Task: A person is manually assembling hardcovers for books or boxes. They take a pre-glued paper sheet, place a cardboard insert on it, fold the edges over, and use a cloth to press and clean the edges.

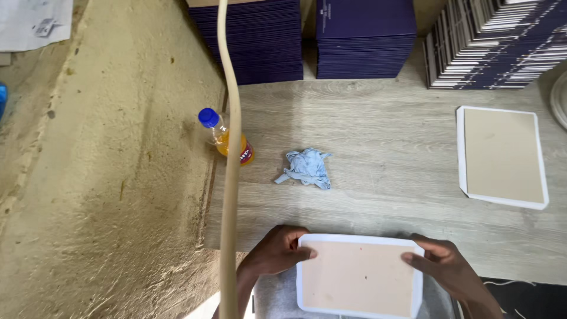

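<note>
Two boards: left hand (pixel 276 251) and right hand (pixel 444 267) fingers pinch one board (pixel 359 276).

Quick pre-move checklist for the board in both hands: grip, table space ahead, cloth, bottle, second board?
1. Left hand on the tan board, left edge: ok.
2. Right hand on its right edge: ok.
3. Table bare just ahead of the board: ok.
4. Crumpled blue cloth apart from the board: ok.
5. Orange drink bottle capped, at the table's left edge: ok.
6. Second board flat, far right: ok.
7. Board's underside: cannot tell.
</note>
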